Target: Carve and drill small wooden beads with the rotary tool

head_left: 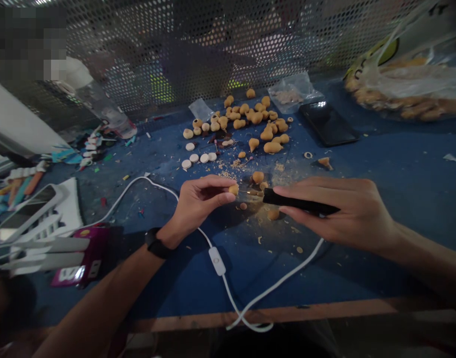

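Observation:
My left hand (200, 201) pinches a small tan wooden bead (233, 189) between thumb and fingers. My right hand (336, 211) grips a black pen-shaped tool (298, 202), likely a wood-burning pen, with its thin metal tip (248, 192) close to the bead. A white cable (216, 261) with an inline switch runs from the tool's area across the blue work mat (395, 164), passing under my left wrist. Beyond my hands lies a scattered pile of gourd-shaped wooden beads (246, 119), with several round white discs (198, 158) near it.
Sawdust and chips litter the mat. A black phone (328, 123) lies at the back right beside a large plastic bag of beads (403, 84). Tools, a white-cased phone (27, 211) and a plastic bottle (105, 109) sit left. Perforated metal mesh (213, 44) stands behind.

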Demonstrator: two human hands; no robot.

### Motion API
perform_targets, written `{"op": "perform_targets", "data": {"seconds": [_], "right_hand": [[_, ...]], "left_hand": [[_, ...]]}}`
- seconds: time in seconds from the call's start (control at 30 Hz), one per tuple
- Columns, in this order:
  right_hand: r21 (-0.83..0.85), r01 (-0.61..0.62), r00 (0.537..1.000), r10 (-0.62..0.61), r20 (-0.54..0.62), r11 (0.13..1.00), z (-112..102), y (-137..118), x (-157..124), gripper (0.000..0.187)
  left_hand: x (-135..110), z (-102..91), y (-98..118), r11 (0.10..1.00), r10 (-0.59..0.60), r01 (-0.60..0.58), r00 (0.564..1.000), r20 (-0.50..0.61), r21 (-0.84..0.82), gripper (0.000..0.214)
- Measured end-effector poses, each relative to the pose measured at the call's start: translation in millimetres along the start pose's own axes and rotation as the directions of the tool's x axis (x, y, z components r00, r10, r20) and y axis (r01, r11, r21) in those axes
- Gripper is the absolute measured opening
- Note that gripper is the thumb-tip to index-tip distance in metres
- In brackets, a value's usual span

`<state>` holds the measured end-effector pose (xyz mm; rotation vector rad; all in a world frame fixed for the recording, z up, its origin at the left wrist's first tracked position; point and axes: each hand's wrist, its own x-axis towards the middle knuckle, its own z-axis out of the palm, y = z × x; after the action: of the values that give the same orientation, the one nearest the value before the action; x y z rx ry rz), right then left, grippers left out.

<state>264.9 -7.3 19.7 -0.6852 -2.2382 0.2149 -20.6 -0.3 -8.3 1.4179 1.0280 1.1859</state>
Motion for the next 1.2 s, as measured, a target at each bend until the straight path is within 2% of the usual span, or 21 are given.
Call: {"op": "perform_targets", "data": {"seconds": [0.5, 0.73, 1.2], "right_hand": [[0.006, 0.004, 1.000, -0.004, 0.005, 1.000, -0.2, 0.8, 0.2, 0.040], [0.005, 0.047, 0.999, -0.047, -0.023, 0.999, 1.5, 3.7, -2.4, 0.035], [0.011, 0.033, 0.999, -0.033, -0.014, 0.999, 1.7, 2.3, -0.8, 0.040]], "left_hand": [[0.4, -0.3, -0.1, 1.000, -0.002, 0.002, 1.000, -0.003, 0.010, 0.023], [0.7, 0.6, 0.3, 1.000, 0.010, -0.010, 1.000, -0.020, 0.009, 0.024], [0.5, -0.4, -2.1, 0.999, 0.030, -0.031, 0.999, -0.013, -0.014, 0.021]]}}
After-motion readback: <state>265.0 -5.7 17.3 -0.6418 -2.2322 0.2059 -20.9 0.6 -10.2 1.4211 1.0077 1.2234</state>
